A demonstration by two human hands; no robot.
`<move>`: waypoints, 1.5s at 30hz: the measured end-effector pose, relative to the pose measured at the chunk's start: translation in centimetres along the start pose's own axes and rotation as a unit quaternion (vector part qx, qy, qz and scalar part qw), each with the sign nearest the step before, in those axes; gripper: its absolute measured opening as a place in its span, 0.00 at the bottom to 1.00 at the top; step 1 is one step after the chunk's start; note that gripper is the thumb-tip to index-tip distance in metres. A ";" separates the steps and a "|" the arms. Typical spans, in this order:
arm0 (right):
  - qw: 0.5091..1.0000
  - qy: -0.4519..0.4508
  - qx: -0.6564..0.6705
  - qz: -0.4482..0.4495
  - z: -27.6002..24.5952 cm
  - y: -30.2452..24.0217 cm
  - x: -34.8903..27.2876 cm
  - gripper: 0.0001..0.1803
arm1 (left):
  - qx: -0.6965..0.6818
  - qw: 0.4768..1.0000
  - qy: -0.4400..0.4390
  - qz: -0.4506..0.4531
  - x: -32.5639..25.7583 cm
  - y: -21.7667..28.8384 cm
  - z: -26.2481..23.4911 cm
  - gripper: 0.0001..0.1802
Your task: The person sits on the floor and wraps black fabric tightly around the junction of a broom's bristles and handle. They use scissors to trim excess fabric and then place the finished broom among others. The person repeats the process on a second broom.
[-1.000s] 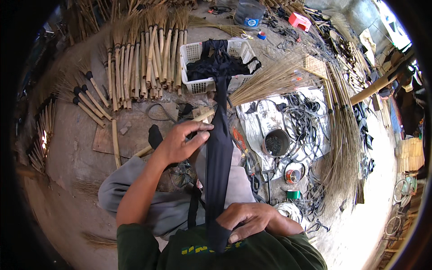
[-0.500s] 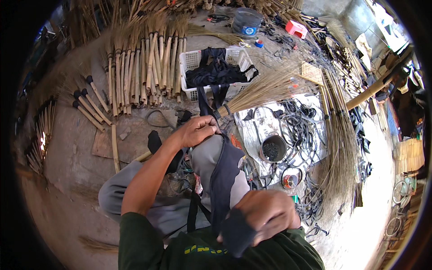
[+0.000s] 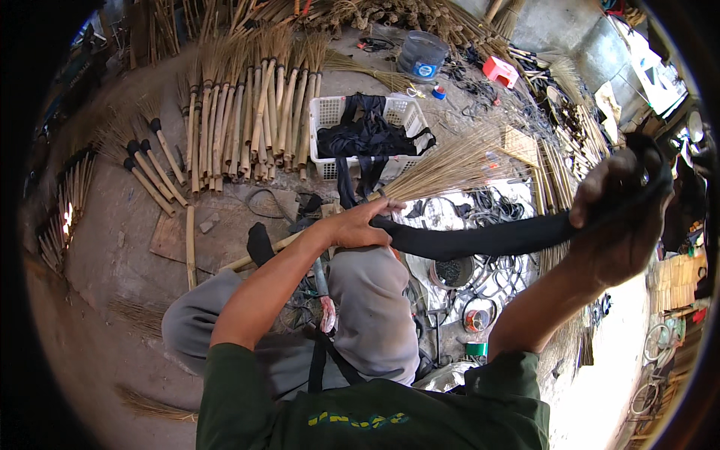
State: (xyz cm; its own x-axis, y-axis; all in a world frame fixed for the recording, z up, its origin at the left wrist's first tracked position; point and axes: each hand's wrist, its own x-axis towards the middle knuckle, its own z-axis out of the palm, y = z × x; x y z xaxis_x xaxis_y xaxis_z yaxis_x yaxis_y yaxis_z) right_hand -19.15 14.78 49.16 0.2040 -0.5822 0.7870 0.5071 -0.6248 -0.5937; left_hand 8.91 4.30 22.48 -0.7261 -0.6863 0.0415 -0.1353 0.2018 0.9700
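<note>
A black rubber-like strip (image 3: 480,238) stretches from beside my left hand, over my lap, to my right hand. My right hand (image 3: 622,214) is raised at the right, its fingers closed round the strip's far end, part of which loops above it. My left hand (image 3: 358,225) rests by my raised knee and closes on the bound neck of a straw broom (image 3: 442,169). The bristles fan out to the upper right. Fingers cover the neck, so how the strip meets it is hidden. A bamboo handle (image 3: 240,262) shows left of my left forearm.
A white plastic basket (image 3: 324,120) of black strips stands ahead. Handled brooms (image 3: 247,127) lie in rows to its left. At right are a pot (image 3: 450,273) of small dark bits, tangled black strips (image 3: 495,214) on a pale sheet, and more brooms (image 3: 553,176).
My right hand has swung from near my chest out to the right and up, drawing the black strip off my leg into a stretched band. My left hand stays by the broom neck.
</note>
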 end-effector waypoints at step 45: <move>0.899 0.167 -0.326 -0.241 -8.8 -1.2 4.3 0.16 | 0.050 0.997 0.040 -0.033 -18.4 13.3 3.8 0.13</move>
State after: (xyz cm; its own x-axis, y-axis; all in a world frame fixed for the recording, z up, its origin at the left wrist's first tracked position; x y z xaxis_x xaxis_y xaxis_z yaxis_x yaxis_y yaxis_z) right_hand -26.28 8.46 51.77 -0.2265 -0.2178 0.9494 -0.1515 -0.9550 -0.2552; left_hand 17.90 22.22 33.68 -0.6581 -0.7529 0.0012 -0.2506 0.2205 0.9426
